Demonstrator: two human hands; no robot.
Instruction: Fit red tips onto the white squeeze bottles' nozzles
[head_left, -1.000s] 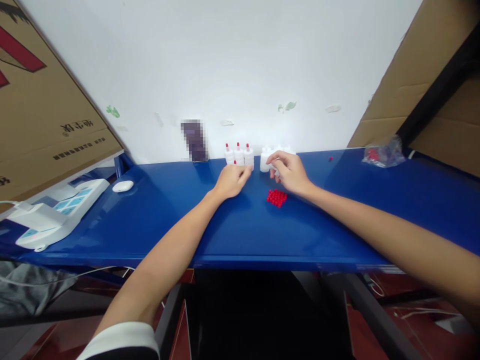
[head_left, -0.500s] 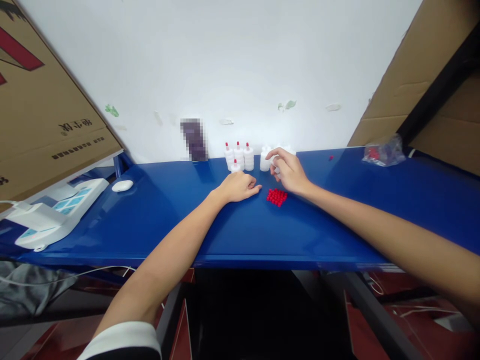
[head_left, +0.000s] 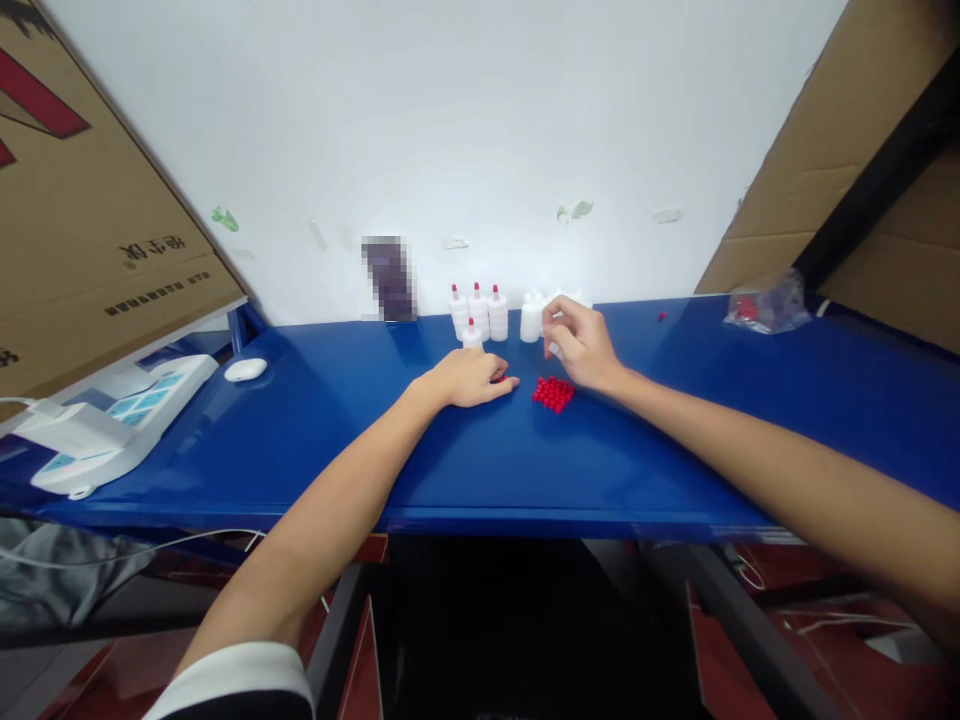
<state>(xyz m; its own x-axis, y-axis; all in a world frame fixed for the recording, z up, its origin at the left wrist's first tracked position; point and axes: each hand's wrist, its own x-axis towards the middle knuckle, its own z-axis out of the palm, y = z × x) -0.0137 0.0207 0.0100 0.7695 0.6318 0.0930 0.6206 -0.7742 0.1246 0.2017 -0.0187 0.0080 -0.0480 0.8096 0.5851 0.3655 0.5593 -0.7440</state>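
Left hand (head_left: 469,378) lay flat-ish on the blue table (head_left: 480,470), palm down, forearm on the surface and fingers pointing right. Thumb and forefinger were pressed together on a small red bit, which looked like one red cap (head_left: 499,379). It was too small to be sure.

Right hand (head_left: 583,342) was further back, wrist raised off the top, with the fingers curled round a small white bottle (head_left: 553,347). The grip was closed on its body, and the hand hid most of it.

The pile of red caps (head_left: 553,393) sat between the two hands, just beside the left fingertips. My read is that it sat there so either hand could reach it without moving the arm.

The capped bottles (head_left: 477,310) stood upright near the wall, and the uncapped bottles (head_left: 531,318) stood just right of them. The groups were touching or nearly so, sorted by state.

One stray cap (head_left: 661,317) lay well off to the right, near a plastic bag (head_left: 765,303). A mouse (head_left: 245,369) was far left, out of play.
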